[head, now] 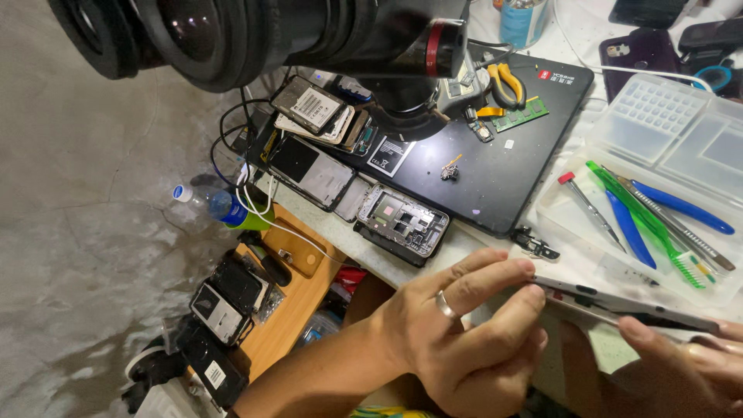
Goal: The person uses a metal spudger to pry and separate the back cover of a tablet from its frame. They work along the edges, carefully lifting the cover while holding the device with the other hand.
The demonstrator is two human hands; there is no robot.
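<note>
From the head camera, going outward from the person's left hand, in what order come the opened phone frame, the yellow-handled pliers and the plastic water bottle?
Measured from the left hand:
1. Opened phone frame, just above the hand at the bench edge.
2. Plastic water bottle, far off to the left, down on the floor.
3. Yellow-handled pliers, up top on the black laptop.

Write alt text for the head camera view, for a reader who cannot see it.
Two bare hands, left hand and right hand, grip a thin phone by its edges above a cluttered repair bench. Behind lie a closed black laptop, opened phone frames and a clear tray of blue and green pry tools.
</note>
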